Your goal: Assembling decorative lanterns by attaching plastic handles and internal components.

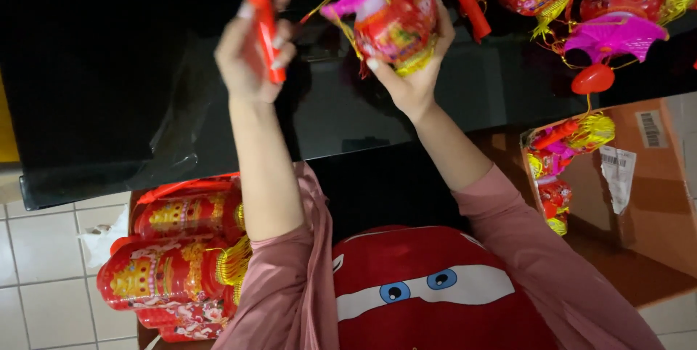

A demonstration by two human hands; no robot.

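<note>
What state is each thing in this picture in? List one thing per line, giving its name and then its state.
left hand: raised, closed around the red stick
right hand: raised, gripping the red lantern
red stick: held about upright
red lantern: held above the black table, pink top tilted left
lanterns on the table: lying on the surface
cardboard box: open, lanterns inside
packed lanterns at left: wrapped in plastic

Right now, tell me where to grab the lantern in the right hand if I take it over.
Take the lantern by its round red body, from the left, camera-side face. The right hand cups its underside and right flank, so those are taken. The pink top is thin and the gold fringe hangs loose, so both would likely give. The left hand holds the red stick, joined to the lantern by cord; mind it.
</note>
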